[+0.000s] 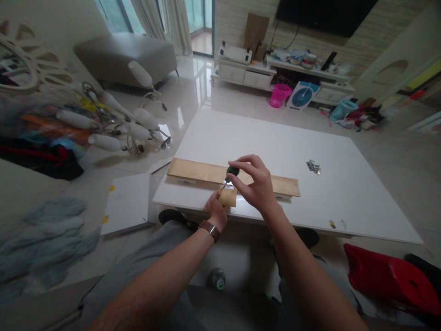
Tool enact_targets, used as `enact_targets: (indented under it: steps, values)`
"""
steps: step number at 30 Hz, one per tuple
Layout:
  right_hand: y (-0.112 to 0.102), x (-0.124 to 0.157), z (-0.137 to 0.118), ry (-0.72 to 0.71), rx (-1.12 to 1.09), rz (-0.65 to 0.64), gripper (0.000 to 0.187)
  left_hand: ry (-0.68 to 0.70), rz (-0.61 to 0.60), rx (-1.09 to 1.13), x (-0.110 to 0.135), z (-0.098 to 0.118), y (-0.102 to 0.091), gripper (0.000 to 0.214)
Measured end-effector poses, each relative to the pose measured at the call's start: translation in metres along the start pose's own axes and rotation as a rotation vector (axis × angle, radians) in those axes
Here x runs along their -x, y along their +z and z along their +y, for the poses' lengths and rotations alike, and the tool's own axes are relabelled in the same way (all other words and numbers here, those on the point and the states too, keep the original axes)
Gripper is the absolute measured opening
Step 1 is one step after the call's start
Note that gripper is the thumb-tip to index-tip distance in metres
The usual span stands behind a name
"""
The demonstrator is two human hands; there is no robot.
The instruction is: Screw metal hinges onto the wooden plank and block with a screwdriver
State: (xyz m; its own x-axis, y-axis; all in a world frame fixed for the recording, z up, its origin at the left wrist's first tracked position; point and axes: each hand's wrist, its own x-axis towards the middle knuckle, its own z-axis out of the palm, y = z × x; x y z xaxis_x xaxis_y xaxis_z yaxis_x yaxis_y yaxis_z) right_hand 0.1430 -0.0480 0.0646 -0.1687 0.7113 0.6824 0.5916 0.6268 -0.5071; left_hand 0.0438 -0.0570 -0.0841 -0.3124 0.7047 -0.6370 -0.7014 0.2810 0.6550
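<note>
A long pale wooden board [193,171] lies across the near part of the white table [275,147]. A short wooden piece [228,197] butts against its near edge. My left hand [216,210], a brown strap on its wrist, is closed on that short piece. My right hand [253,184] pinches the green handle of a screwdriver [231,173], whose tip points down at a small metal bracket where the two pieces meet.
A small heap of metal screws or brackets [313,167] lies on the table to the right. A white panel [127,203] rests on the floor at left beside a chandelier [120,124]. A red stool [389,276] stands low right, a bottle [215,278] between my legs.
</note>
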Motion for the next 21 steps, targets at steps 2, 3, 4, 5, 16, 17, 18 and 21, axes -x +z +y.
enact_targets:
  steps: [2,3,4,5,16,17,18,21]
  values:
    - [-0.0015,-0.0009,-0.0019,-0.016,-0.050,-0.056,0.032,-0.001,-0.002,-0.011,0.0004,0.0001,-0.0002,0.019]
    - [-0.0018,-0.0012,-0.0026,-0.023,-0.067,-0.080,0.035,-0.005,0.006,-0.016,0.0008,0.0004,-0.0001,0.019]
    - [-0.0017,-0.0013,-0.0029,-0.029,-0.075,-0.094,0.036,-0.008,0.015,-0.018,0.0012,0.0007,0.0001,0.020]
    - [-0.0013,-0.0012,-0.0029,-0.030,-0.070,-0.097,0.034,-0.010,0.023,-0.015,0.0017,0.0013,0.0004,0.019]
    - [0.0040,0.0013,0.0008,0.104,-0.031,-0.056,0.019,-0.010,0.013,-0.034,-0.0002,0.0014,0.0005,0.014]
    - [0.0042,0.0017,0.0009,0.105,-0.038,-0.058,0.021,0.004,0.009,-0.060,-0.0009,0.0004,-0.0001,0.013]
    - [0.0043,0.0022,0.0010,0.100,-0.044,-0.059,0.022,0.015,0.004,-0.086,-0.0015,-0.0005,-0.0006,0.012]
    - [0.0026,0.0042,0.0003,0.062,-0.043,-0.024,0.021,0.033,-0.010,-0.129,-0.0024,-0.0019,-0.0013,0.008]
